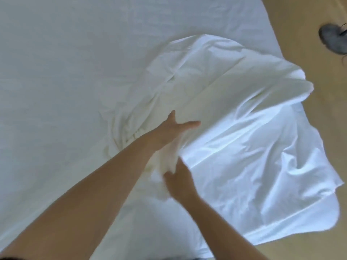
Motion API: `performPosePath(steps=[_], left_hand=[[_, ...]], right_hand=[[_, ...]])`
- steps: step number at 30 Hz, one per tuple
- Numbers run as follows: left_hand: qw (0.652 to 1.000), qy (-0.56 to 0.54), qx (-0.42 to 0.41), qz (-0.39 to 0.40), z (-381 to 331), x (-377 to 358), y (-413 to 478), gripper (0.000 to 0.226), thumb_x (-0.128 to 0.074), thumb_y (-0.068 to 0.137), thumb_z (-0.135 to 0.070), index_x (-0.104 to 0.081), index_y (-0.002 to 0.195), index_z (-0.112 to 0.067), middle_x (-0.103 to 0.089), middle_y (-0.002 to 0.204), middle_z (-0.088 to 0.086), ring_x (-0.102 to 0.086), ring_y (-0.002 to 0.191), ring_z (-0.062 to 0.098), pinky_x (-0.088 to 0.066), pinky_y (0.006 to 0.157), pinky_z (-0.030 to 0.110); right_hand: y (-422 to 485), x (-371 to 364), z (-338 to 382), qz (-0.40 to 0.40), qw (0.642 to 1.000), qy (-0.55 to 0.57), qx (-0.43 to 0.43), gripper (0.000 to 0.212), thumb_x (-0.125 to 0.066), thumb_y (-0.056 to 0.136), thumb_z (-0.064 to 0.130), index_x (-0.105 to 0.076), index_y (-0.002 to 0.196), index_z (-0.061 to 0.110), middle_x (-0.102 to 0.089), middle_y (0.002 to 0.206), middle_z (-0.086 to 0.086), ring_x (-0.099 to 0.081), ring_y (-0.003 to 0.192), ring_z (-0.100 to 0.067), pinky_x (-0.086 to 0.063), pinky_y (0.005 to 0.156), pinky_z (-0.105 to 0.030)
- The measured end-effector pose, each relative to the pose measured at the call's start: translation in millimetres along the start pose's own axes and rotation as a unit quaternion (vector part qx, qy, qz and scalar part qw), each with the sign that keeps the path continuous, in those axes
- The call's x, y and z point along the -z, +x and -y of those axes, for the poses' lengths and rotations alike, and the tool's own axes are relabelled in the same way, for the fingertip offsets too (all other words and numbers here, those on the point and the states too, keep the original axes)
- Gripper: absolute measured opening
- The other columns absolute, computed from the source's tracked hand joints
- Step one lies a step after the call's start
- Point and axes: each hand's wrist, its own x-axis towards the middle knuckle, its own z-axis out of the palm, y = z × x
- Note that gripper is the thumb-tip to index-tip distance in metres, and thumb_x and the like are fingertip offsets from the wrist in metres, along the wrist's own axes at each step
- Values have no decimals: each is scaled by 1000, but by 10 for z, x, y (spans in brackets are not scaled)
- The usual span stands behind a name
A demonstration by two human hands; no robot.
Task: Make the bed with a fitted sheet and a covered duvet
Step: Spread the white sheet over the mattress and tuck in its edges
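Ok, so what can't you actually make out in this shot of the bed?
Left hand: head view, motion blur; grip on the loose sheet unclear.
Loose sheet: fitted sheet or duvet cover, untellable; rumpled folds hide its shape.
Grey shoe: head view, cut by the right edge; wearer out of frame.

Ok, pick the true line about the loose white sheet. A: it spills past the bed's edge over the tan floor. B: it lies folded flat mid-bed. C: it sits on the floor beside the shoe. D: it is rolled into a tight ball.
A: the loose white sheet, bunched in the right hand, billows out past the edge of the bed and overhangs the tan floor.
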Motion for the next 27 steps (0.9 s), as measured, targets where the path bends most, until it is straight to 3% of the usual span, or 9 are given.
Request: performPosePath(steps=[2, 5, 7, 10, 13, 17, 21, 24, 27], left_hand=[[995, 90, 32, 2, 8, -295, 96, 101, -73, 76, -40, -10, 148, -11, -39, 142, 9, -48, 115, 24, -38, 80, 24], [976, 216, -9, 39, 204, -636, 100, 8, -57, 85, -14, -53, 88, -9, -56, 91, 8, -50, 84, 21, -35, 58, 27], [943, 313, -77, 78, 309, -772, -18, 22, -49, 90, -11, -42, 69, -14, -49, 85, 5, -50, 85, 22, -35, 65, 29], [850, 457, -208, 159, 505, -1005, -361, 28, -44, 89, -10, -31, 64, -16, -33, 84, -2, -42, 76, 21, -28, 65, 28], [819, 479, -256, 188, 567, -1218, -562, 8, -44, 86, -8, -48, 83, -14, -39, 95, -1, -46, 83, 23, -34, 67, 31], [930, 340, -137, 25, 219, -1251, -301, 54, -60, 84, -37, -45, 134, -23, -44, 130, 3, -45, 121, 20, -38, 99, 33], [956, 292, -2, -27, 24, -1489, 98, 119, -65, 68, -69, 7, 150, -21, -13, 156, 10, -20, 142, 29, -28, 110, 45], [986, 138, 86, -46, 117, -1821, 301, 135, -77, 65, -56, 31, 141, -26, -1, 157, 15, -20, 141, 33, -34, 106, 44], [962, 239, 119, -64, 402, -2119, 360, 122, -73, 78, -33, 28, 143, -15, -19, 151, 21, -33, 135, 33, -36, 102, 36]], right_hand=[[-197, -3, -126, 88, 995, 27, -48, 45, -51, 72, 19, -56, 116, 23, -64, 97, 11, -61, 89, -11, -47, 73, -22], [-117, 374, -258, -39, 965, 211, -150, 25, -57, 71, 32, -58, 87, 12, -56, 79, 2, -53, 74, -13, -44, 72, -28], [59, 712, -348, -191, 919, 295, -180, 37, -63, 81, 35, -51, 105, 11, -52, 90, 0, -53, 86, -17, -47, 84, -36], [373, 1142, -457, -237, 916, 259, -195, 94, -75, 71, 45, -20, 142, 20, -45, 124, -7, -51, 111, -29, -45, 95, -43], [485, 1302, -590, -190, 961, 27, -200, 75, -64, 78, 15, -19, 138, 20, -48, 112, -9, -55, 105, -36, -48, 77, -38], [273, 1374, -912, -198, 962, -107, -156, 28, -40, 79, -1, -43, 102, 15, -53, 82, -2, -54, 81, -30, -39, 68, -31], [-291, 1379, -1224, -102, 984, -89, -119, 27, -42, 77, 2, -51, 88, 24, -54, 70, 10, -56, 73, -22, -43, 61, -22], [-781, 1319, -1486, 28, 989, -48, -137, 21, -45, 77, 6, -56, 84, 22, -60, 73, 4, -55, 63, -12, -41, 49, -13], [-914, 1452, -1630, 79, 984, -4, -158, 17, -54, 82, 16, -63, 94, 24, -62, 89, 3, -57, 75, -9, -44, 62, -18]])
